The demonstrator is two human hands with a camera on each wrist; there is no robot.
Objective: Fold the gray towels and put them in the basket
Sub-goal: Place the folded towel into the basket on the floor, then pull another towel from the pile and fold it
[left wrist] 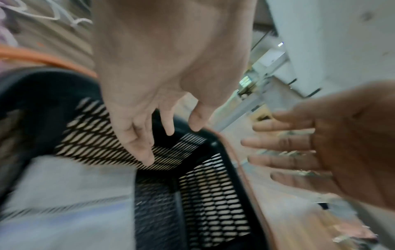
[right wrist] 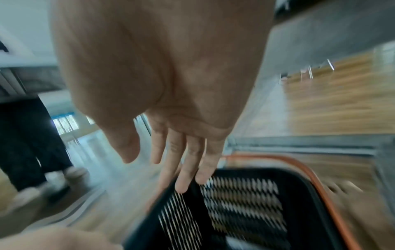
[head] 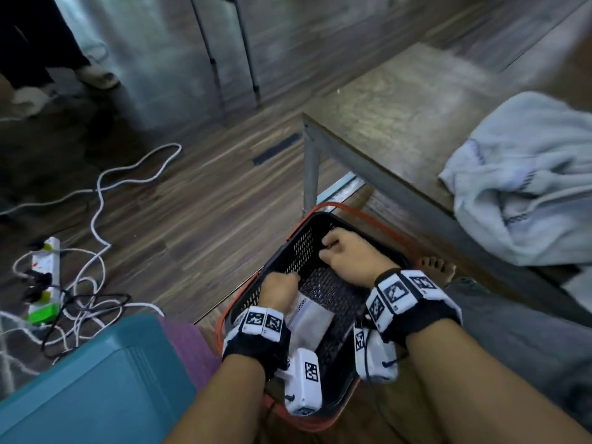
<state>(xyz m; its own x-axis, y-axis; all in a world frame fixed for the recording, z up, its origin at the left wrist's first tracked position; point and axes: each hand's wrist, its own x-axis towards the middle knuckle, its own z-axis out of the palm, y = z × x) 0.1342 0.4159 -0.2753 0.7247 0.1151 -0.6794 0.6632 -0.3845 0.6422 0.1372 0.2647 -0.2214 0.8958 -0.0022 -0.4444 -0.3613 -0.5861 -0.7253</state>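
Both hands are inside the black mesh basket [head: 301,251] on the floor, and each is released, gripping nothing: the left hand [head: 278,291] has loosely bent fingers, the right hand [head: 347,256] straighter ones. A folded gray towel [head: 309,322] lies in the basket just below the left hand. A crumpled gray towel [head: 525,184] sits on the worktop [head: 394,116], well to the right of the right hand.

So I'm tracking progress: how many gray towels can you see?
2. One folded towel lies in the black basket on the floor, under the left hand. One crumpled towel lies on the table. The hands may hide more in the basket.
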